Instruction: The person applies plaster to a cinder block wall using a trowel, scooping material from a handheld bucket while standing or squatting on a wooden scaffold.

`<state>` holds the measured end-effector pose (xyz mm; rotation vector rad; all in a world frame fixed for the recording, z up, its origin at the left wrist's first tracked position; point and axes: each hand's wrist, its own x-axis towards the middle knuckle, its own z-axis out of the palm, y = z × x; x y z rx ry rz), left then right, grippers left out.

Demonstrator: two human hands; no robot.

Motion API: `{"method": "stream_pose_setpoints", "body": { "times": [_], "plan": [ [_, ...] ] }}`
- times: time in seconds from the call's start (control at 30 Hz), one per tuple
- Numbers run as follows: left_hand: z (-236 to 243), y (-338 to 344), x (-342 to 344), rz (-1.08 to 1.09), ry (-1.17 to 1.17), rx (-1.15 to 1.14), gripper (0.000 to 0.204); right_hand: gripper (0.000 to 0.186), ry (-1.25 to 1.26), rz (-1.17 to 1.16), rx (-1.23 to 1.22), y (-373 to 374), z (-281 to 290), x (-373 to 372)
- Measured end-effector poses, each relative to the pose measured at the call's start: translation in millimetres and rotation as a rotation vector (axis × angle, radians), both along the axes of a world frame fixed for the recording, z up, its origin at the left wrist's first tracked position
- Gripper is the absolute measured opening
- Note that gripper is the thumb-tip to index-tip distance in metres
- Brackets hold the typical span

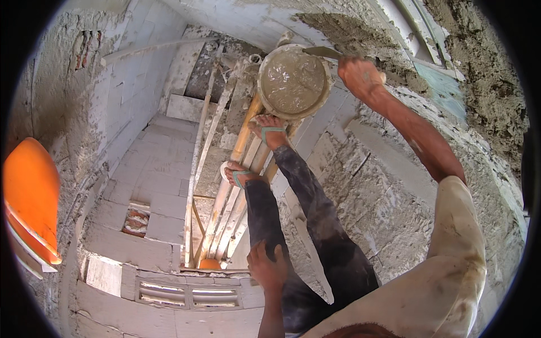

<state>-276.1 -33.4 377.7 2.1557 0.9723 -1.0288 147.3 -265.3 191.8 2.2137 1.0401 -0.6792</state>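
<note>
My right hand is closed around a trowel, its handle mostly hidden in my fingers. The dark trowel blade points left, over the rim of a round bucket. Wet grey mortar fills much of that bucket, with a glossy, uneven surface. Lower down, my left hand lies against the leg of my dark trousers, fingers apart and nothing in them. A freshly coated dark patch of mortar shows on the wall by my right hand.
My sandalled feet stand on bamboo poles high above a lower level. Pale block walls surround the shaft, with a slotted vent block low down. An orange rounded object is at far left. Rough plaster covers the right wall.
</note>
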Motion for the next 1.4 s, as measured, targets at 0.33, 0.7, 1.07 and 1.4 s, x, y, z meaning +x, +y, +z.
{"method": "stream_pose_setpoints", "body": {
  "times": [0.33, 0.7, 1.07, 1.4],
  "plan": [
    [-11, -9, -4, 0.038, 0.043, 0.039, 0.035, 0.019, 0.062, 0.209, -0.061, 23, -51, -73],
    [-15, -11, 3, 0.002, 0.055, 0.063, 0.032, 0.014, -0.088, 0.09, 0.111, 14, 23, -23],
    [-19, 0, 5, -0.005, 0.076, 0.01, 0.032, 0.023, -0.024, 0.19, 0.001, 44, -62, -78],
    [-21, -1, 5, -0.032, 0.011, 0.023, 0.032, 0.015, 0.101, -0.85, 0.296, -44, -25, -137]
  ]
}}
